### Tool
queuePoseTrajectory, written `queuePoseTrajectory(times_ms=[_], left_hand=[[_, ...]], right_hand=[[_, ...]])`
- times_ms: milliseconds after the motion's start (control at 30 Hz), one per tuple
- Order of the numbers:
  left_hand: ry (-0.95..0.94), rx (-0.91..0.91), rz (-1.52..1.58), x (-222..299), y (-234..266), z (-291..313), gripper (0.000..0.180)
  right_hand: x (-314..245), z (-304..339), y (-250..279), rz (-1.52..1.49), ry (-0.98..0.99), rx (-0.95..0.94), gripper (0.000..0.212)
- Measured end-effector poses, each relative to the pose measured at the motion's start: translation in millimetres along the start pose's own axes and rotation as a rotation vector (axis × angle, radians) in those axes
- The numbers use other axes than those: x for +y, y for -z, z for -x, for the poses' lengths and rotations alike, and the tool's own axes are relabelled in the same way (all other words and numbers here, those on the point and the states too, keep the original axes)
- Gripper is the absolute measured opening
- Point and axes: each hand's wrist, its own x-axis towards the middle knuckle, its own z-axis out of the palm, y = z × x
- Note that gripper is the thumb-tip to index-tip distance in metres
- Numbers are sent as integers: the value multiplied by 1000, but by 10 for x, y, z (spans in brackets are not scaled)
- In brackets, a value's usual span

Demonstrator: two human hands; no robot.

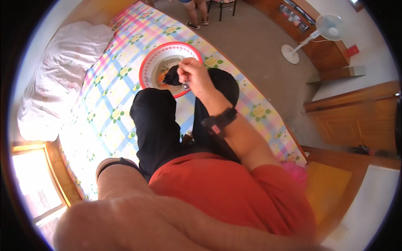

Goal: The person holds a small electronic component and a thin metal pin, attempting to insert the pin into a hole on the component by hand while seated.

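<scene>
A red-rimmed basin sat on a flower-printed bed just beyond the seated person's knees, near the bed's right edge, with open grey floor past it. The right hand, fingers drawn close, held a small shiny item over the basin, beside a dark, cloth-like thing. That arm stretched forward; from where I stood, the left hand's state could not be told.
</scene>
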Motion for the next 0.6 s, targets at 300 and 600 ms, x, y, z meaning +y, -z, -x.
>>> queuePoseTrajectory(times_ms=[300, 600], left_hand=[[18, -7, 85, 36, -119, 1, 29], [18, 18, 124, 89, -148, -67, 32]], right_hand=[[75, -5, -50, 78, -18, -69, 9], [8, 126, -131, 166, -106, -8, 9]])
